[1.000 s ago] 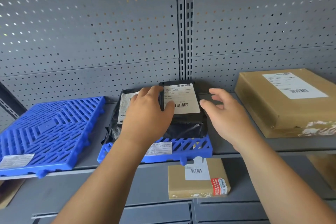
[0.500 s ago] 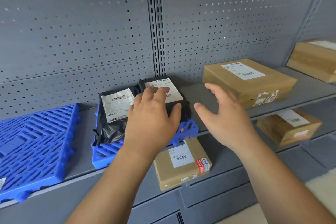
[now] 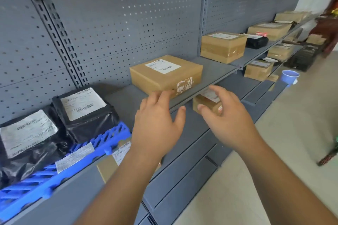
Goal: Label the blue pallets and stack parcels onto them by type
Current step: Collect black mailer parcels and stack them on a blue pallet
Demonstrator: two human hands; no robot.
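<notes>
A blue pallet point(image 3: 102, 144) with a white label lies on the grey shelf point(image 3: 215, 76) at the lower left. Two black plastic-wrapped parcels sit on it: one at the far left point(image 3: 27, 144), one point(image 3: 86, 113) beside it. A flat cardboard box point(image 3: 164, 74) with a white label rests on the shelf to their right. My left hand point(image 3: 157, 122) hovers open in front of that box, fingertips near its front edge. My right hand point(image 3: 226, 115) is open too, just right of it, in front of a small cardboard box point(image 3: 206, 104) on the lower shelf.
More cardboard boxes point(image 3: 223, 46) and a black parcel point(image 3: 256, 42) line the shelf further right. Another box point(image 3: 113, 162) sits on the lower shelf under my left arm. A blue cup point(image 3: 289, 77) and a black crate point(image 3: 303, 58) stand on the floor; a person point(image 3: 327, 27) is at far right.
My view has swung right along the shelf. My left hand has come off the black parcel on the pallet, and both hands have moved right toward the flat cardboard box.
</notes>
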